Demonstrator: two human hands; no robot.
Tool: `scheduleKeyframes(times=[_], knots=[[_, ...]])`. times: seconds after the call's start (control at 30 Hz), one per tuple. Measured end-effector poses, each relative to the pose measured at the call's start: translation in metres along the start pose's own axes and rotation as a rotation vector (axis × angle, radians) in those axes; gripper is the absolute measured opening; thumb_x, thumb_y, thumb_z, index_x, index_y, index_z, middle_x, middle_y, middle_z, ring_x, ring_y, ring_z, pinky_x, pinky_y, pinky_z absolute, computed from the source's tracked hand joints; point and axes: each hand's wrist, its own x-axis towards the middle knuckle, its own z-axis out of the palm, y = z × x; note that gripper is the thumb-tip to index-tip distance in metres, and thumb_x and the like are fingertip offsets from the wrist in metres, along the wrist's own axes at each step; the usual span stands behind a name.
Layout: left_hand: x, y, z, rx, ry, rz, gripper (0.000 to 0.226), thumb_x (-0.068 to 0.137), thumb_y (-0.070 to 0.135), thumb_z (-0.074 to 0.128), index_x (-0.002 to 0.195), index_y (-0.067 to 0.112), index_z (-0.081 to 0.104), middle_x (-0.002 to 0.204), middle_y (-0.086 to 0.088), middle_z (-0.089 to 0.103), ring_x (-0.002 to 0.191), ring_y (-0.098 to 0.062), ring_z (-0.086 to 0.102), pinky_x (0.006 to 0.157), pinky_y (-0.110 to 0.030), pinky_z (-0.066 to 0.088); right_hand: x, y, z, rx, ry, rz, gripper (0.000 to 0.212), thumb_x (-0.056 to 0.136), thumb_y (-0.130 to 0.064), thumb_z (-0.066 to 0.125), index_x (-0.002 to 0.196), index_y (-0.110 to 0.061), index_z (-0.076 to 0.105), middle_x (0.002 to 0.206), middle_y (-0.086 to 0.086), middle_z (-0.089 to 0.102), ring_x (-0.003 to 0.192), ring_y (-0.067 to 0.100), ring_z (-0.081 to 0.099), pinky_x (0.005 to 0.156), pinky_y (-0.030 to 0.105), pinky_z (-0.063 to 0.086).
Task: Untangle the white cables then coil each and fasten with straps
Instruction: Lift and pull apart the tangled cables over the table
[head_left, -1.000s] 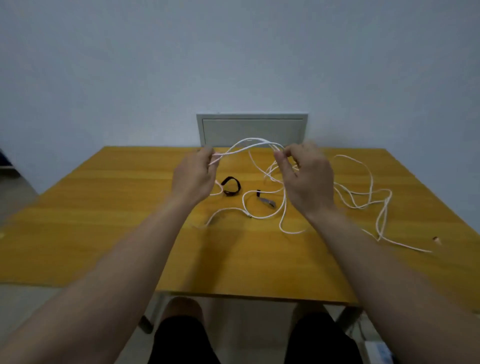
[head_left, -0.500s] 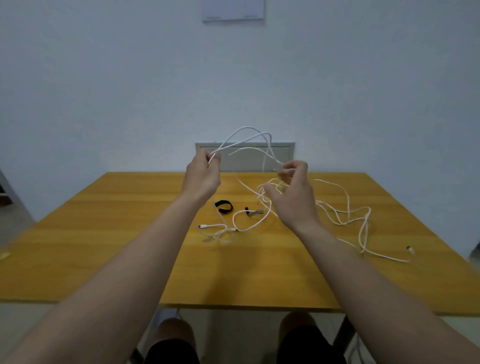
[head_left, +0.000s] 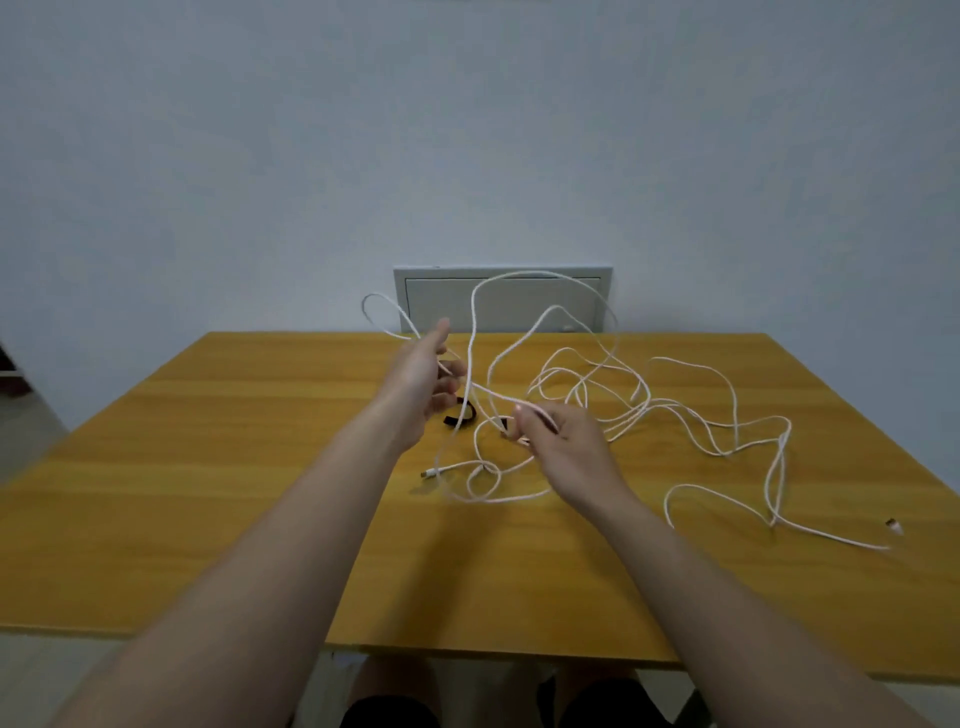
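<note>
The tangled white cables (head_left: 613, 387) spread in loose loops over the middle and right of the wooden table (head_left: 208, 493), with some loops lifted in the air. My left hand (head_left: 423, 382) is raised above the table, fingers spread, a cable strand running across its fingers and looping up to the left. My right hand (head_left: 558, 436) pinches a cable strand low over the table. A black strap (head_left: 460, 418) lies curled on the table behind my left hand, partly hidden. One cable plug (head_left: 428, 474) lies in front of the tangle.
A grey wall panel (head_left: 501, 299) sits behind the table's far edge. A small loose connector (head_left: 893, 526) lies near the right edge. My knees show below the front edge of the table.
My right hand has dropped lower toward the table while still pinching a strand. My left hand's fingers have spread, and the lifted loops have widened and spread apart.
</note>
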Motion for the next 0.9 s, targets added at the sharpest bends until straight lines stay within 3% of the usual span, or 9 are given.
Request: scheduleKeyframes(times=[0.13,0.27,0.33,0.47,0.57,0.67,0.73,0.83,0.9], knots=[[0.008,-0.001,-0.011,0.195,0.063,0.157,0.022,0.105,0.031,0.052,0.104,0.010,0.059,0.077,-0.009,0.067,0.052,-0.014,0.052,0.053,-0.027,0.044,0.005,-0.004,-0.013,0.085,0.196,-0.036,0.048,0.101,-0.032,0.061,0.075,0.008,0.054,0.062,0.004,0.042,0.058,0.011,0.036,0.052,0.023,0.029],[-0.007,-0.008,-0.006,0.354,-0.193,0.158,0.037,0.100,0.046,0.059,0.114,0.012,0.065,0.102,-0.016,0.072,0.073,-0.021,0.071,0.066,-0.033,0.055,0.005,-0.007,-0.016,0.159,0.228,0.012,0.038,0.103,-0.029,0.057,0.072,-0.007,0.060,0.054,-0.011,0.047,0.054,0.009,0.040,0.055,0.027,0.034],[-0.019,-0.021,-0.002,0.590,-0.335,0.140,0.043,0.094,0.057,0.061,0.108,0.018,0.071,0.106,-0.009,0.074,0.083,-0.021,0.071,0.070,-0.032,0.054,0.000,-0.007,-0.015,0.219,0.210,0.066,0.035,0.104,-0.030,0.052,0.074,-0.015,0.061,0.054,-0.009,0.048,0.052,0.011,0.043,0.055,0.031,0.037],[-0.029,-0.044,-0.002,0.874,-0.438,0.230,0.044,0.096,0.054,0.063,0.080,0.015,0.078,0.083,-0.002,0.078,0.068,-0.012,0.063,0.071,-0.029,0.052,-0.011,-0.003,-0.016,0.265,0.226,0.167,0.032,0.108,-0.026,0.043,0.083,-0.013,0.059,0.064,0.004,0.057,0.050,0.014,0.053,0.046,0.022,0.041],[-0.032,-0.039,-0.005,0.889,-0.405,0.275,0.063,0.101,0.054,0.053,0.062,0.007,0.070,0.069,-0.011,0.071,0.055,-0.009,0.057,0.060,-0.020,0.046,-0.012,0.000,-0.021,0.266,0.254,0.211,0.028,0.105,-0.018,0.042,0.084,-0.011,0.059,0.064,0.004,0.057,0.049,0.016,0.050,0.047,0.024,0.040],[-0.034,-0.026,-0.006,0.792,-0.328,0.332,0.055,0.105,0.049,0.048,0.066,0.013,0.062,0.058,-0.008,0.064,0.046,-0.008,0.052,0.055,-0.026,0.041,-0.011,0.002,-0.026,0.221,0.272,0.244,0.031,0.105,-0.020,0.044,0.079,-0.011,0.060,0.059,0.000,0.056,0.048,0.014,0.047,0.050,0.029,0.042],[-0.030,-0.016,-0.006,0.690,-0.174,0.399,0.046,0.105,0.047,0.049,0.073,0.015,0.056,0.059,-0.004,0.058,0.048,-0.013,0.050,0.056,-0.029,0.038,-0.010,0.005,-0.028,0.174,0.296,0.257,0.034,0.103,-0.023,0.046,0.075,-0.013,0.061,0.059,0.000,0.057,0.053,0.016,0.050,0.056,0.034,0.044],[-0.023,0.001,-0.008,0.666,0.189,0.629,0.049,0.101,0.046,0.055,0.065,0.016,0.040,0.057,0.002,0.040,0.054,-0.017,0.036,0.055,-0.034,0.029,-0.008,0.009,-0.036,0.092,0.383,0.236,0.033,0.100,-0.025,0.048,0.073,-0.014,0.063,0.062,0.002,0.059,0.059,0.021,0.052,0.059,0.036,0.042],[-0.020,0.013,-0.010,0.630,0.299,0.735,0.053,0.099,0.046,0.057,0.065,0.010,0.039,0.057,-0.001,0.040,0.056,-0.017,0.035,0.055,-0.035,0.029,-0.007,0.007,-0.043,0.004,0.447,0.186,0.034,0.102,-0.029,0.047,0.077,-0.016,0.066,0.065,0.001,0.061,0.063,0.021,0.055,0.059,0.035,0.041]])
